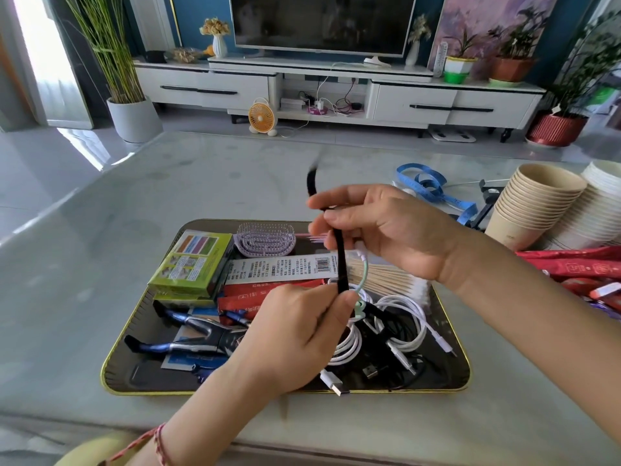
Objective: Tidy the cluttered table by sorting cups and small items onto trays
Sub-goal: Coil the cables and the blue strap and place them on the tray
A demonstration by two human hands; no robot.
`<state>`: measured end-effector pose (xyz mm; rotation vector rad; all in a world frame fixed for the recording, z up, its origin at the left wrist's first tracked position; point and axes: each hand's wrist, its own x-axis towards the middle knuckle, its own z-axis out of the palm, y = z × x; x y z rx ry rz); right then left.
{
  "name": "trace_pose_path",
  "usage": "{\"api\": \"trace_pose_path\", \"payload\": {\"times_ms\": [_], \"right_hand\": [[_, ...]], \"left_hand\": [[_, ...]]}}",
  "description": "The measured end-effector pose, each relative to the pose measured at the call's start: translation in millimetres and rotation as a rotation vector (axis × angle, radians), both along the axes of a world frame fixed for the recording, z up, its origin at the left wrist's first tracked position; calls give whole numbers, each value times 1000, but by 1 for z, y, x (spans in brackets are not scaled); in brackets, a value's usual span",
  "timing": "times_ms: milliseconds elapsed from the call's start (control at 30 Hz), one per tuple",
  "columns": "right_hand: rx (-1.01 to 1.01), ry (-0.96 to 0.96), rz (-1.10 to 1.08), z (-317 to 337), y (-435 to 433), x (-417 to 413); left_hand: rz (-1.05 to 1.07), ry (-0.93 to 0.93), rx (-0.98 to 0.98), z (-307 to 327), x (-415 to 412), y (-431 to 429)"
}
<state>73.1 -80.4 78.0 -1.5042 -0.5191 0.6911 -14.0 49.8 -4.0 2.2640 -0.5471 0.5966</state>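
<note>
Hands raised over a dark tray [117, 375] with a gold rim, set on a pale grey table [201, 183]. Between them, a thin black strip [340, 260], held nearly upright above the tray's middle, leaning a little left at the top, upper end blurred.

Left hand [295, 334] low, fingers curled, thumb and forefinger pinching the strip's lower end just above the white cables [408, 317]. Red braided cord [160, 442] round that wrist. Right hand [379, 227] higher, fingers bent, fingertips and thumb closed on the strip's upper part.

On the tray:
- Green box [195, 260] at the back left, stacked on a second one.
- Lilac hairbrush [265, 238] just beside it, bristles up.
- White label card [282, 267] with a barcode, lying across red packets [255, 294].
- Bundle of cotton swabs [396, 280] at the back right, partly under the right wrist.
- Blue and silver figure [201, 331] flat at the front left.
- White cables coiled at the right, tangled with a black one, USB plugs near the front rim.

Off the tray, to the right: a tilted stack of beige paper cups [534, 206] touching a white stack [601, 203], a blue tape measure [433, 186] behind the right hand, more red wrappers [578, 264] at the table's edge.
</note>
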Motion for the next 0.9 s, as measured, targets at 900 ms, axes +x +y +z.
{"api": "trace_pose_path", "payload": {"times_ms": [900], "right_hand": [[71, -585, -97, -31, 11, -46]], "left_hand": [[423, 331, -893, 3, 19, 11]]}}
